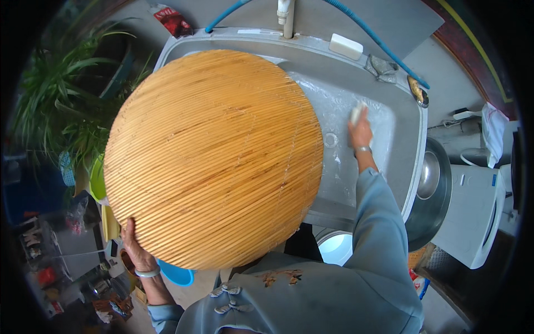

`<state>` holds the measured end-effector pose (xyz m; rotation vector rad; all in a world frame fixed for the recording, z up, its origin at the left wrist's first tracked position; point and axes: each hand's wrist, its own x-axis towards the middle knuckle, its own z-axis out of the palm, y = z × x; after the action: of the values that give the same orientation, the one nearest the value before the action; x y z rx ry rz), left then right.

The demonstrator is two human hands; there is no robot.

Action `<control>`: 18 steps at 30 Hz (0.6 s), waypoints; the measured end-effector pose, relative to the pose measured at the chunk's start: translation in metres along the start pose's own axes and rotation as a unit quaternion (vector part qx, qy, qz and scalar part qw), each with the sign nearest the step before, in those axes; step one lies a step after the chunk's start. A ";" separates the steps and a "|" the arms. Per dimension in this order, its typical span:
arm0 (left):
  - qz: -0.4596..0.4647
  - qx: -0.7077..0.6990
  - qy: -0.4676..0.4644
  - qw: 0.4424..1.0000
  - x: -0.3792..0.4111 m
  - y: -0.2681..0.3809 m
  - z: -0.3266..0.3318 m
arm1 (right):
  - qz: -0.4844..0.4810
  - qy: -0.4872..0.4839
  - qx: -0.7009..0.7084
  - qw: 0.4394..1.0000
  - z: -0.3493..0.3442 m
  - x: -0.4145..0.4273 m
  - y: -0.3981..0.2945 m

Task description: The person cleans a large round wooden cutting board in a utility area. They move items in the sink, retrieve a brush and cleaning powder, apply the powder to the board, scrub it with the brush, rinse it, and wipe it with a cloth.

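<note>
A large round mat of thin wooden or bamboo slats, stitched in rows, tilts over the left part of a metal sink. Its lower left rim is gripped by my left hand, thumb on the upper face. My right hand reaches into the sink basin, blurred, around a pale object that may be a cloth or brush. Wet, foamy water lies on the basin floor, and a round drain shows left of that hand. The mat hides the sink's left side.
Along the sink's back rim are a white soap bar or block, a grey cloth and a blue hose. Green plants crowd the left. A metal basin and white appliance stand right; a blue basin sits below.
</note>
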<state>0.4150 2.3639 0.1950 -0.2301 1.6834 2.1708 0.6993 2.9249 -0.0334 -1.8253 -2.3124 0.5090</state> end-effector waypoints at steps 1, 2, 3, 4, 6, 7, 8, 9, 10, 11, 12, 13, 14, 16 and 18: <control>-0.004 0.003 -0.003 1.000 0.000 0.008 0.001 | 0.048 -0.005 -0.041 0.998 0.008 -0.013 0.026; -0.016 -0.024 0.012 1.000 -0.006 0.014 0.014 | 0.011 -0.035 -0.018 0.999 0.021 -0.030 0.040; 0.003 -0.004 0.001 1.000 -0.005 0.022 0.019 | -0.027 -0.061 0.007 0.998 0.031 -0.046 0.050; 0.014 0.025 -0.019 0.999 0.000 0.027 0.016 | -0.065 -0.084 0.029 0.994 0.034 -0.054 0.052; 0.010 0.061 -0.059 0.996 0.015 0.039 0.006 | -0.084 -0.029 0.151 0.985 0.041 -0.050 0.042; -0.003 0.067 -0.080 0.995 0.022 0.042 0.004 | -0.095 0.001 0.209 0.973 0.035 -0.046 0.029; -0.017 0.073 -0.101 0.992 0.028 0.043 0.005 | -0.054 0.004 0.244 0.968 0.020 -0.039 0.023; -0.020 0.070 -0.105 0.992 0.036 0.039 0.002 | -0.058 -0.015 0.288 0.956 -0.010 -0.036 -0.005; -0.029 0.069 -0.113 0.991 0.042 0.036 0.002 | -0.061 -0.033 0.330 0.942 -0.048 -0.039 -0.041; -0.041 0.069 -0.127 0.989 0.049 0.033 0.004 | -0.058 -0.046 0.369 0.927 -0.076 -0.047 -0.072; -0.044 0.057 -0.132 0.989 0.054 0.029 0.006 | -0.073 -0.101 0.394 0.911 -0.085 -0.058 -0.103; -0.044 0.044 -0.134 0.989 0.058 0.026 0.008 | -0.092 -0.160 0.417 0.890 -0.088 -0.071 -0.143; -0.039 0.047 -0.132 0.989 0.059 0.024 0.009 | -0.102 -0.222 0.544 0.803 -0.087 -0.103 -0.193; -0.048 0.061 -0.133 0.988 0.064 0.021 0.011 | -0.263 -0.237 0.402 0.845 -0.050 -0.151 -0.257; -0.041 0.068 -0.109 0.991 0.056 0.018 0.018 | -0.454 -0.076 0.146 0.875 -0.043 -0.210 -0.311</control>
<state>0.3582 2.3884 0.1959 -0.0223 1.6583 1.9363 0.4813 2.6671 0.1351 -0.4495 -2.6447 0.7736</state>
